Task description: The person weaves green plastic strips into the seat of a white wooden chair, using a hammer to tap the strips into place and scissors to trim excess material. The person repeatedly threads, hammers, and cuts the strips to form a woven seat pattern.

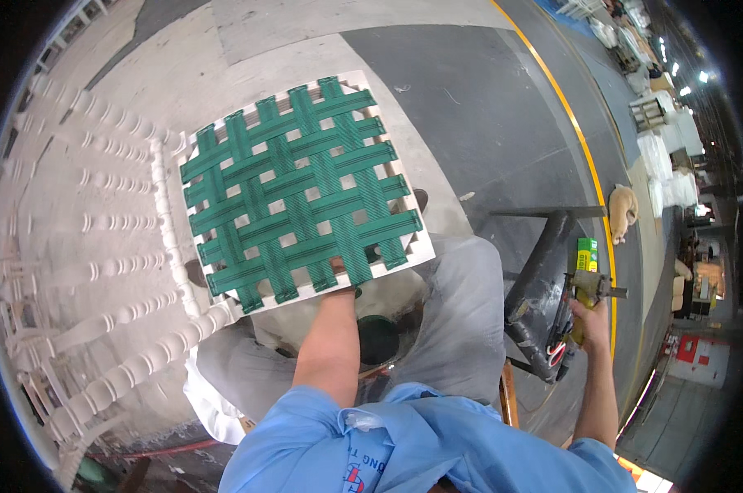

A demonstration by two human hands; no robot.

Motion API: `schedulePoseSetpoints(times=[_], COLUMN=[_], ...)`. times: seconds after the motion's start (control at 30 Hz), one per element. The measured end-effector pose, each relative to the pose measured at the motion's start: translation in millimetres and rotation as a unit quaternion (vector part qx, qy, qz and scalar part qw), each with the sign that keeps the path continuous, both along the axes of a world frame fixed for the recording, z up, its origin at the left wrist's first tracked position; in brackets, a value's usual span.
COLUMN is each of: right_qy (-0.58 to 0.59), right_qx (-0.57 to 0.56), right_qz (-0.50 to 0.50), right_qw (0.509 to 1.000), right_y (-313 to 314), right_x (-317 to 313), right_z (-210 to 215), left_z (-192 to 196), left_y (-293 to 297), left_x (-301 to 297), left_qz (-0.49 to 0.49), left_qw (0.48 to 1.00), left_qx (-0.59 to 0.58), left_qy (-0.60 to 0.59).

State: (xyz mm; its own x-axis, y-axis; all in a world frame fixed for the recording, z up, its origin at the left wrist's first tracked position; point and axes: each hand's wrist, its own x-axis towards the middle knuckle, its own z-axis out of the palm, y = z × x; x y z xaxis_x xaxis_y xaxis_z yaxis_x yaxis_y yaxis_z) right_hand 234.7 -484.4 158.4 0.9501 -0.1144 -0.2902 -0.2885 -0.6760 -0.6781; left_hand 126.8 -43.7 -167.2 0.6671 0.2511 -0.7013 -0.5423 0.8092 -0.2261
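left hand (341, 289) fingers grip webbed seat frame (302, 191) | right hand (587, 319) fingers clasp staple gun (583, 283)

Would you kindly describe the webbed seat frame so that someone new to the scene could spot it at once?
Start from the stack of white turned-spindle chair frames at the left; just right of it, the left hand holds up a square white seat frame by its near edge. It alone is crossed with woven green webbing straps, unlike the bare white frames beside it.

Green crisscross webbing (302, 193) on white frame (417, 246); yellow-green tool (586, 279); blue sleeves (404, 448).
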Motion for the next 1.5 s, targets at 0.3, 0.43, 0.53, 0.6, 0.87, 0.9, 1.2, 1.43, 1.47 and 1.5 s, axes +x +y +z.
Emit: schedulePoseSetpoints(times=[0.3,0.43,0.53,0.6,0.87,0.9,1.2,1.43,1.47,1.5], right_qy=[0.219,0.296,0.296,0.298,0.287,0.287,0.294,0.266,0.248,0.230], right_qx=[0.148,0.166,0.141,0.139,0.095,0.100,0.127,0.175,0.189,0.205], right_qz=[0.192,0.219,0.236,0.237,0.245,0.247,0.257,0.236,0.222,0.210], right_qw=[0.945,0.915,0.915,0.914,0.921,0.920,0.912,0.918,0.924,0.928], right_y=[248,309,325,329,335,335,341,327,319,310], right_x=[-70,-95,-101,-105,-116,-118,-126,-125,-123,-118], right_z=[-11,-51,-63,-69,-76,-76,-82,-66,-59,-50], left_z=[2,0,-1,-1,0,0,3,10,11,12], left_y=[6,1,-2,-3,0,0,3,-4,-8,-12], left_x=[-16,-21,-23,-23,-25,-25,-24,-28,-31,-36], left_qz=[0.042,0.051,0.056,0.058,0.061,0.062,0.071,0.056,0.047,0.031], left_qw=[0.999,0.998,0.997,0.997,0.995,0.995,0.994,0.997,0.998,0.999], left_qx=[-0.022,-0.031,-0.040,-0.043,-0.055,-0.053,-0.053,-0.034,-0.032,-0.034], left_qy=[-0.023,-0.030,-0.039,-0.041,-0.052,-0.052,-0.061,-0.045,-0.033,-0.016])
